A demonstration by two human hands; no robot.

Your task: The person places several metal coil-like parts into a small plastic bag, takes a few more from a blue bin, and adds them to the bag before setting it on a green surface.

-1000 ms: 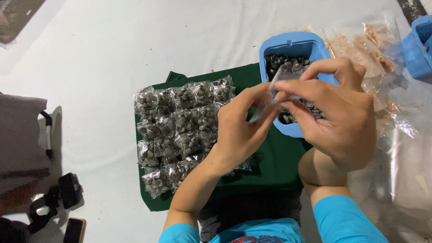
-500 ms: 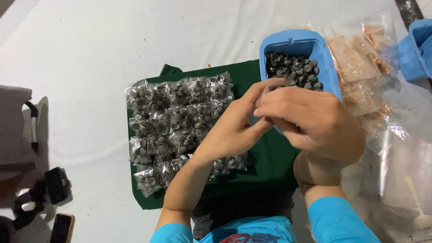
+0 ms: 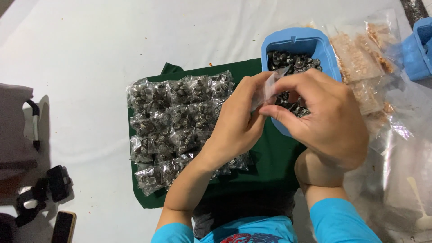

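Basically a tiny clear plastic bag (image 3: 270, 85), pinched between both hands right over the near-left edge of the blue tub (image 3: 294, 38), roughly at 1 o'clock from frame centre. Looks featherlight and floppy, thin film, probably slick and crinkly, so best gripped at the mouth edges rather than the middle. Left hand (image 3: 236, 119) curled, thumb and fingertips closed on the bag's lower-left side. Right hand (image 3: 321, 119) arched over it, thumb and forefinger nipped shut on the right edge, other fingers loosely bent. Can't tell if anything's inside the bag yet.

Just behind, at 12 to 1 o'clock, the tub full of small dark beads with pale spiral rings (image 3: 297, 63): hard, round-ish, likely to roll and scatter if tipped. At 9 o'clock from the hands, a tight grid of filled little packets (image 3: 180, 121) lying on a dark green cloth (image 3: 270, 157), partly under the left wrist. At 3 o'clock, clear bags of tan bits (image 3: 360, 58), soft and rustly. Far left at 8 o'clock, black clips and a phone (image 3: 63, 226) on the white surface (image 3: 90, 45).
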